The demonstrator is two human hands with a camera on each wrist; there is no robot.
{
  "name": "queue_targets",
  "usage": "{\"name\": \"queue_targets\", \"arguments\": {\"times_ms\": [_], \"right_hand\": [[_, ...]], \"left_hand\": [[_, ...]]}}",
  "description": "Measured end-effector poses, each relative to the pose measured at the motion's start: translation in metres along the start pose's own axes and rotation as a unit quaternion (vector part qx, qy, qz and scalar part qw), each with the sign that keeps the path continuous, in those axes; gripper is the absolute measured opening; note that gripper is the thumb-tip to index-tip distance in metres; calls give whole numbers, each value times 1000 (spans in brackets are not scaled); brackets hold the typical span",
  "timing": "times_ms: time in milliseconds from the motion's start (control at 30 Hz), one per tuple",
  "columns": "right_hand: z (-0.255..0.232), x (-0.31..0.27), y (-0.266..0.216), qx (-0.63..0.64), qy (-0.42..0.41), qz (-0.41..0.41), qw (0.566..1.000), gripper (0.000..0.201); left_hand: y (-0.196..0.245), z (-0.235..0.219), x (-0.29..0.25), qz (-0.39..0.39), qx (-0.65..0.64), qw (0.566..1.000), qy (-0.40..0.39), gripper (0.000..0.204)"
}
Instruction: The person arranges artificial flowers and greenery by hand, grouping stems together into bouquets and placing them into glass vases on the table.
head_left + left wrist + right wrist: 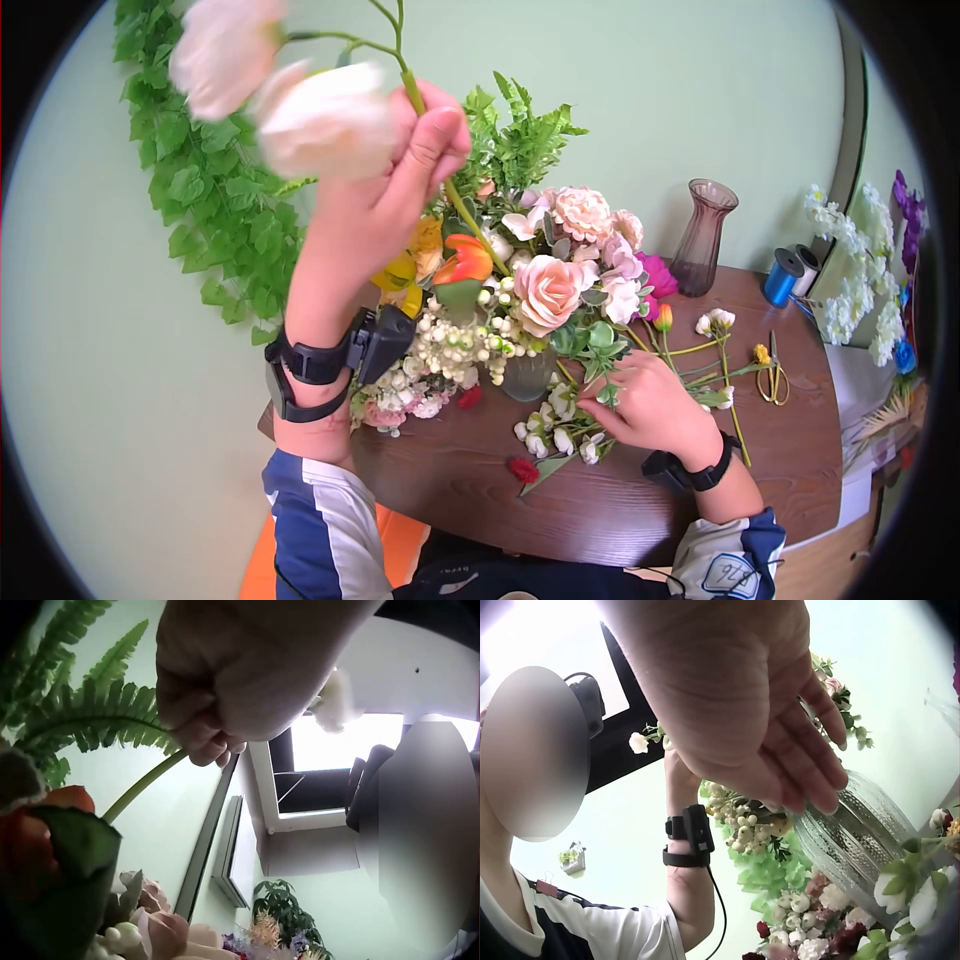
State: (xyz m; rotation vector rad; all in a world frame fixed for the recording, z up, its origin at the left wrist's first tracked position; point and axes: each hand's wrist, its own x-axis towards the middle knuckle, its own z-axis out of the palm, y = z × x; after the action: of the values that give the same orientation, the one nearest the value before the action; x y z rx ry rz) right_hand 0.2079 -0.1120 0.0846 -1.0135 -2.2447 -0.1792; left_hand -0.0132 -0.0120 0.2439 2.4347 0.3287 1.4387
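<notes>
My left hand (398,192), raised over the bouquet, grips the green stem (462,208) of a spray with large pale pink blooms (330,125). The stem slants down into the bouquet beside an orange tulip (467,260). Below, a clear ribbed glass vase (862,840) holds the bouquet, which includes a peach rose (550,294), white berries (455,335) and fern fronds (525,135). My right hand (655,400) is low by the vase, its fingers loosely extended with fingertips right at the glass in the right wrist view. White blossoms (562,438) lie under it.
Cut stems and a yellow bud lie right of the vase on the brown table (460,490), near gold-handled scissors (773,385). Farther back stand a purple glass vase (704,235) and a blue ribbon spool (782,277). Ivy (215,190) hangs on the left wall.
</notes>
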Motion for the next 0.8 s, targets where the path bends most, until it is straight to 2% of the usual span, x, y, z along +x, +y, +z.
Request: {"name": "queue_targets", "arguments": {"times_ms": [67, 133, 167, 200, 300, 333, 400, 433, 467, 533, 567, 600, 633, 667, 700, 733, 767, 800], "right_hand": [[-3, 1, 0, -21, -12, -13, 1000, 26], [-4, 2, 0, -23, -14, -13, 1000, 27], [-4, 2, 0, -26, -16, -13, 999, 28], [-3, 2, 0, -24, -15, -11, 1000, 28], [0, 1, 0, -34, -27, -6, 999, 28], [0, 1, 0, -33, -27, -9, 999, 27], [2, 1, 0, -33, -28, -13, 999, 26], [4, 0, 1, -22, -27, -13, 999, 23], [5, 0, 1, -11, -25, -12, 1000, 20], [4, -1, 2, -16, -38, -10, 999, 16], [4, -1, 3, -20, -52, -9, 998, 14], [3, -1, 2, -19, -52, -8, 998, 14], [3, 0, 2, -27, -67, -2, 997, 14], [3, 0, 1, -34, -82, 3, 996, 14], [6, -1, 2, -32, -82, 2, 996, 14], [10, -2, 5, -30, -81, -1, 996, 15], [13, -3, 6, -28, -79, -3, 996, 15], [13, -3, 5, -27, -79, -3, 996, 15]], "left_hand": [[-2, -5, 4, 11, 39, 999, -2, 22], [-7, -7, 5, 64, 51, 997, 6, 23], [1, -5, 7, 60, -6, 998, -18, 23], [1, -2, 6, 59, -6, 998, -20, 23], [-8, 12, 7, 55, 8, 993, -103, 23], [-20, 19, 6, 86, 26, 990, -109, 19], [-20, 29, -3, -54, -19, 978, -201, 18], [-20, 29, -6, -117, -3, 972, -204, 16], [-18, 28, -10, -117, -3, 972, -204, 16], [-14, 22, -17, -178, -6, 973, -147, 18], [-21, 18, -20, -89, 45, 982, -158, 17], [-19, 12, -15, -4, 150, 966, -210, 17], [-34, 10, -14, 128, 195, 955, -185, 15], [-38, 11, -13, 258, 236, 924, -157, 14], [-38, 14, -18, 128, 148, 971, -136, 10], [-34, 16, -25, -4, 57, 992, -111, 10], [-16, 8, -22, -92, 160, 970, -160, 11], [-18, 5, -21, -93, 161, 969, -160, 11]]}}
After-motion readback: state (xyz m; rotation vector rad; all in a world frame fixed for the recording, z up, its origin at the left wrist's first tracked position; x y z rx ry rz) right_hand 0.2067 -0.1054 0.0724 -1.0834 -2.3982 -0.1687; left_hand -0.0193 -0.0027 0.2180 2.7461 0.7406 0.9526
